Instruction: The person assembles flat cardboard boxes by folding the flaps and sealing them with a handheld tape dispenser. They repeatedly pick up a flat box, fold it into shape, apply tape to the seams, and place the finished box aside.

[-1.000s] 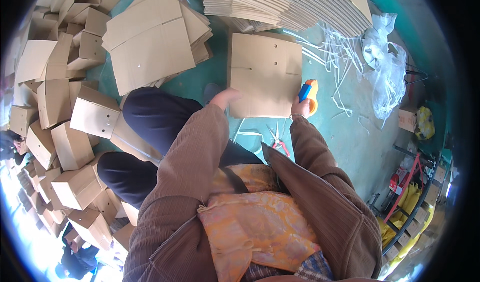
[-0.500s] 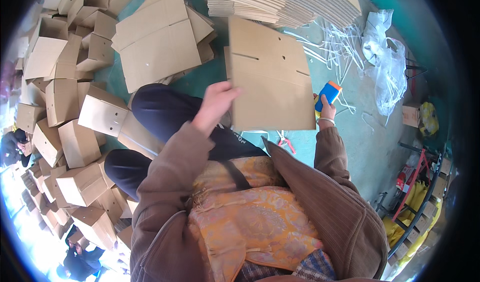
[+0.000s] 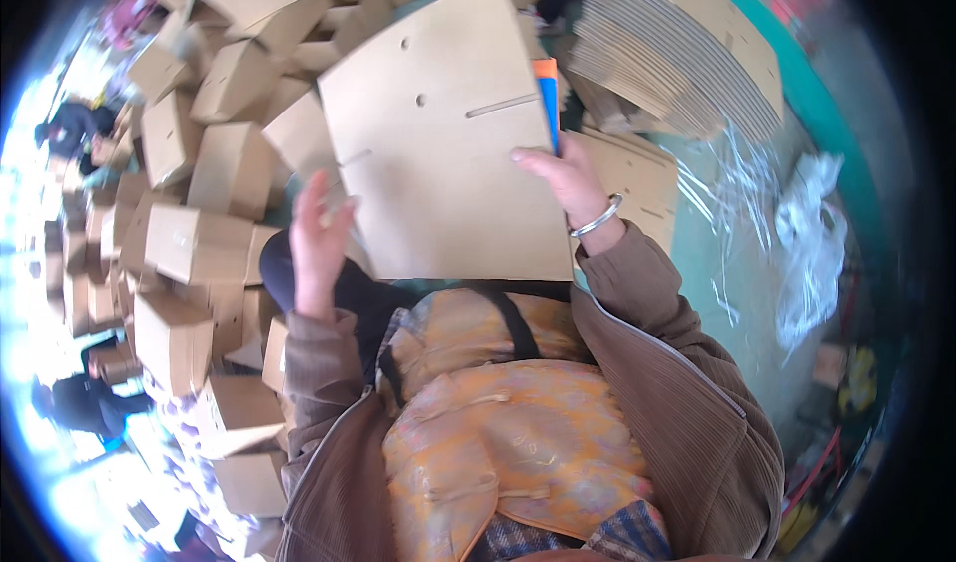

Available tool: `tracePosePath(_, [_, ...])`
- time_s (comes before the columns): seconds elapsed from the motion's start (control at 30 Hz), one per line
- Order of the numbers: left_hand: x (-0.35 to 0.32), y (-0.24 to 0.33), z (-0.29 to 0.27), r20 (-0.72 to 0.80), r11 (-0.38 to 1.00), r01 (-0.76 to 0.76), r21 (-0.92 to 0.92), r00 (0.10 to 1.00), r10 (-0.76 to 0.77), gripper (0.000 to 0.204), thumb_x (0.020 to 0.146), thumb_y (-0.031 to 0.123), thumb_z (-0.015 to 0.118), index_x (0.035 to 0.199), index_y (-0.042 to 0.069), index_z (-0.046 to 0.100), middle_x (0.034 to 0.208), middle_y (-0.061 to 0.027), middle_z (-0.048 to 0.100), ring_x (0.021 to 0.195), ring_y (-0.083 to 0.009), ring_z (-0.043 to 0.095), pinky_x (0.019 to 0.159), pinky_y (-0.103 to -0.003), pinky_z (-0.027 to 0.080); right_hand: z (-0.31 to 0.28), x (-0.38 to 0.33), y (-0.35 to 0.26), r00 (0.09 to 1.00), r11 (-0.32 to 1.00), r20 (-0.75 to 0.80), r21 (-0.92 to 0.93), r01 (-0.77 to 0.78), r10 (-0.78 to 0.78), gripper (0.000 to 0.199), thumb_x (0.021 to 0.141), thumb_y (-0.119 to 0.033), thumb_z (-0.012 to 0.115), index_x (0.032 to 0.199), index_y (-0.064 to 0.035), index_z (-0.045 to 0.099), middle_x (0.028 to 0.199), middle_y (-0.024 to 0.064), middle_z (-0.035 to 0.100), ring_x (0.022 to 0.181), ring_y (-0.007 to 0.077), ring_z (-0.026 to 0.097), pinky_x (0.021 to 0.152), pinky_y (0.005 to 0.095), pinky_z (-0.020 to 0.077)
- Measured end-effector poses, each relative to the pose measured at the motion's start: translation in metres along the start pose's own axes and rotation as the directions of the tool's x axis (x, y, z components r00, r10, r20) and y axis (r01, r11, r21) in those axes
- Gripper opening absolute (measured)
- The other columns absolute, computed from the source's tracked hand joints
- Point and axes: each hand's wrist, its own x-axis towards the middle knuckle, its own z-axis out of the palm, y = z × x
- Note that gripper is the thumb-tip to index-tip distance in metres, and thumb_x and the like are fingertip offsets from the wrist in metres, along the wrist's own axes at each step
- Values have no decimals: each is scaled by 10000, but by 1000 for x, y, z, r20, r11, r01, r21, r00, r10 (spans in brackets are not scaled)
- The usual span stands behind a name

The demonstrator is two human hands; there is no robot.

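In front of my chest a flat folded cardboard box [image 3: 453,179] stands tilted up, with slots and two small round holes in it. My right hand [image 3: 573,179] grips its right edge, thumb on the near face. Behind that edge, by the same hand, part of a blue and orange block [image 3: 547,104] shows; the cardboard hides the rest, and its kind is unclear. My left hand [image 3: 324,233] is raised beside the left edge, fingers apart, holding nothing. A gap seems to lie between it and the cardboard.
Many made-up cardboard boxes [image 3: 234,169] are heaped on the left. A tall stack of flat cardboard [image 3: 677,49] stands at the far right, with loose white straps [image 3: 742,194] and a clear plastic bag [image 3: 812,243] nearby. Another flat sheet [image 3: 627,189] lies beyond my right wrist. People [image 3: 85,398] work at far left.
The cardboard has moved left and turned. My left hand has let go of its left edge. My right hand, which held the blue and orange block apart from it, now grips the right edge.
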Motion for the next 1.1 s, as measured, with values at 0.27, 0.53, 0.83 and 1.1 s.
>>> tracePosePath(0.27, [-7,-63,61,259,750,314,-583,946,-195,800,940,376,618,1519,25,192,1350,-132,497,1150,-183,548,926,-276,446,154,43,107,942,893,327,-442,86,72,340,710,-191,736,937,20,597,836,119,669,774,230,658,681,349,507])
tracePosePath(0.53, [-16,-109,59,353,619,488,-615,873,-337,975,852,569,649,1542,107,136,1503,-101,347,1327,-230,391,1008,-434,391,159,90,141,843,935,409,-101,-339,349,454,814,-331,751,1092,3,617,966,45,643,852,118,609,757,271,477])
tracePosePath(0.83, [-14,-106,40,406,609,491,-622,868,-285,929,865,436,683,1542,106,139,1481,-93,381,1255,-192,463,963,-361,435,177,131,122,815,876,487,-480,-49,313,447,775,-375,798,1039,-45,651,920,24,655,824,110,599,748,249,468])
tracePosePath(1.1, [21,-138,3,-37,798,310,-517,923,-383,120,773,56,575,841,-37,608,689,-85,628,611,-192,648,525,-331,519,159,159,57,885,281,456,-840,464,-95,378,600,-318,727,725,25,629,752,203,634,737,317,638,704,387,505])
